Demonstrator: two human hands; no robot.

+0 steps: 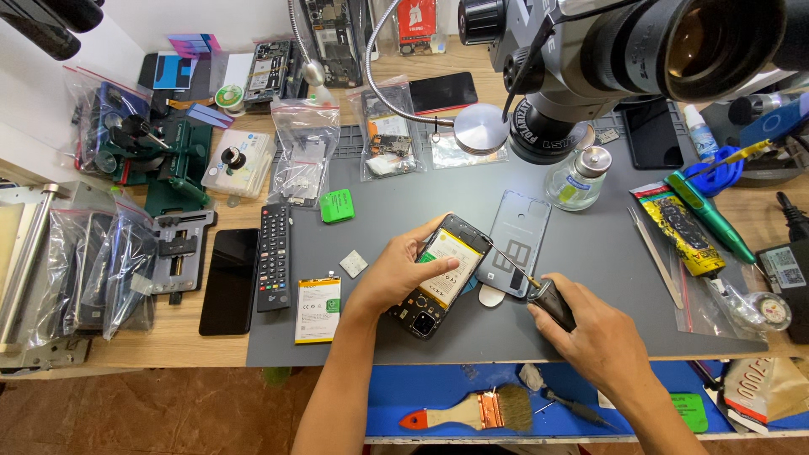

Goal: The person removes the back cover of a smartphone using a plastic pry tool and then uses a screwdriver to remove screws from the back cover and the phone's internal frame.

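My left hand (396, 274) grips an opened phone (442, 274) with its back removed, battery showing, tilted on the grey mat (590, 278). My thumb lies across the battery. My right hand (594, 337) holds a small black-handled screwdriver (552, 302), its thin shaft pointing up-left to the phone's upper right edge. The phone's removed back cover (516, 240) lies just behind, between both hands.
A microscope head (590, 59) hangs over the mat's far side. A glass bottle (577, 179), tweezers (656, 257), a remote control (273, 255), a black phone (229, 281), a spare battery (318, 310), bagged parts (303, 152) and a brush (472, 411) surround the work spot.
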